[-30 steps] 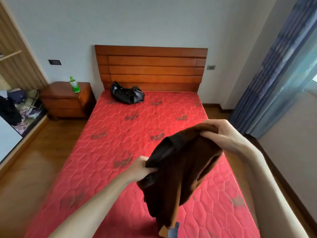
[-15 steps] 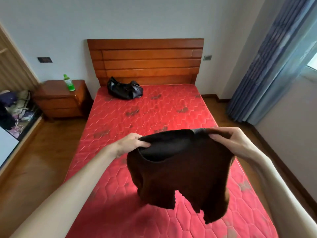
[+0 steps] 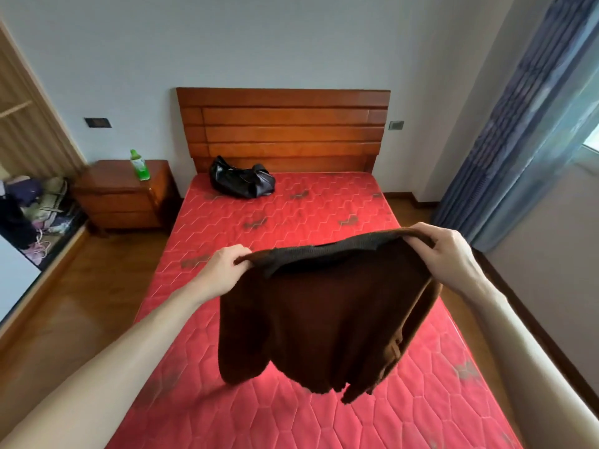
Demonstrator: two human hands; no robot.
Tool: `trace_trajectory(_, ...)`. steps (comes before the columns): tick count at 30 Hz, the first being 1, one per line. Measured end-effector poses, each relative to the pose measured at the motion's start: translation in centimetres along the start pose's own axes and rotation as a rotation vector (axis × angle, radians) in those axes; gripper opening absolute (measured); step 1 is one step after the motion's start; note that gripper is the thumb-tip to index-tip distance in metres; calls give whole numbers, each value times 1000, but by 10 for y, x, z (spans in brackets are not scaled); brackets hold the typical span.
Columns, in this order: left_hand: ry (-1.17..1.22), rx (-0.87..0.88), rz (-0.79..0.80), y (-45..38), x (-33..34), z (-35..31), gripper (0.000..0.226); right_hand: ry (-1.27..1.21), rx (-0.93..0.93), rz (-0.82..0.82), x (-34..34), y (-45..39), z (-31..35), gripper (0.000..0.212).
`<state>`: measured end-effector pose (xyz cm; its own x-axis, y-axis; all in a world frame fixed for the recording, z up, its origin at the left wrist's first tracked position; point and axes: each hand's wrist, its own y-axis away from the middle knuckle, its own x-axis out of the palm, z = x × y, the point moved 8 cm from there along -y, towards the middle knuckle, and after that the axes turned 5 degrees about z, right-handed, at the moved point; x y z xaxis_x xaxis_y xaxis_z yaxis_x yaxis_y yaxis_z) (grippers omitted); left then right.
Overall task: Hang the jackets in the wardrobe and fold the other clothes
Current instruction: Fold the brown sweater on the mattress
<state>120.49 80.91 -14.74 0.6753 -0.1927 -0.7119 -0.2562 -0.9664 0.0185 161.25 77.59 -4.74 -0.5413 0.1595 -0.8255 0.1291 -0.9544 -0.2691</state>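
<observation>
A dark brown knitted garment [image 3: 324, 319] hangs in the air above the red mattress [image 3: 291, 215], spread between both hands. My left hand [image 3: 220, 270] pinches its top edge at the left end. My right hand [image 3: 450, 254] grips the top edge at the right end, fingers curled over the ribbed hem. The lower part of the garment dangles loose with uneven ends. A black shiny jacket [image 3: 243, 181] lies crumpled at the head of the bed, by the wooden headboard [image 3: 285, 128].
A wooden nightstand [image 3: 120, 196] with a green bottle [image 3: 138, 165] stands left of the bed. An open wardrobe [image 3: 19, 205] with piled clothes and bags is at the far left. Blue curtains [image 3: 518, 124] hang on the right. Wooden floor runs along both bed sides.
The hands have moved apart and stretched the brown garment from a bunched fold into a wide hanging sheet. The view has dropped a little.
</observation>
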Motion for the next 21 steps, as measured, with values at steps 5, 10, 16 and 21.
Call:
trace_trajectory(5,130,79,-229,-12,-34,-36,23,282,-109,-191,-31,-27,23,15)
trace_trajectory(10,258,78,-323,-11,-43,-48,43,199,-106,-183,-31,-22,13,19)
trace_trajectory(16,124,81,-372,3,-56,-33,33,-53,-94,142,8,0,-2,18)
trace_trajectory(21,244,-24,32,11,-43,-40,17,-485,54,457,32,21,2,42)
